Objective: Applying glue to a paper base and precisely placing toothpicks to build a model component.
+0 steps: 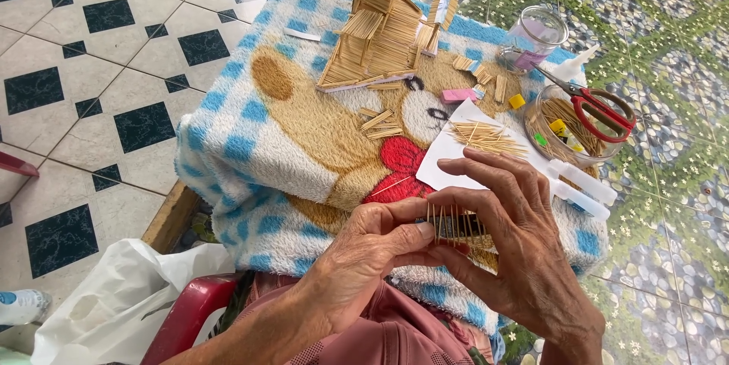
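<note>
Tiled floor, with a low table draped in a blue-checked bear towel [250, 145] before me. My left hand [364, 255] pinches one end of a small row of toothpicks [454, 222], thumb and forefinger closed on it; my right hand [516, 243] cups the other end, fingers curled around the piece, just above the towel's near edge. Behind it, a white paper sheet [444, 164] carries a loose pile of toothpicks [486, 137]. A toothpick model building [380, 27] stands at the far side. At right, red-handled scissors [600, 107] rest across a clear bowl [543, 133], near a glass jar [535, 34].
</note>
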